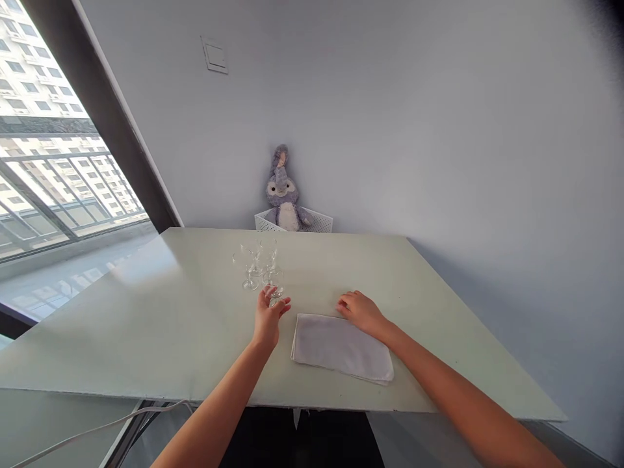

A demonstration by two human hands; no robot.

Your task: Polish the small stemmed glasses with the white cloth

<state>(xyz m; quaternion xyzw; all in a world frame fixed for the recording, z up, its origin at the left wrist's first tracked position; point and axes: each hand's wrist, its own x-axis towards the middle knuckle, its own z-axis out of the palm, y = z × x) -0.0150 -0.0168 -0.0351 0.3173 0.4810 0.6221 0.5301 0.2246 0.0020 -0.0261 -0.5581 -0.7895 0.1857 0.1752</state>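
Several clear stemmed glasses (250, 266) stand close together on the pale table, left of the middle. My left hand (270, 312) is at the nearest glass of the group, thumb and fingers apart around its lower part; whether they touch it is hard to tell. A folded white cloth (338, 348) lies flat near the table's front edge. My right hand (358, 309) rests on the table just beyond the cloth's back right part, its fingers curled and holding nothing that I can see. The right wrist passes over the cloth's corner.
The table (185, 325) reaches back to a grey wall. Behind its far edge, a plush toy (286, 208) sits in a white perforated basket (322, 223). A window is at the left. A white cable (97, 428) hangs below the front left edge.
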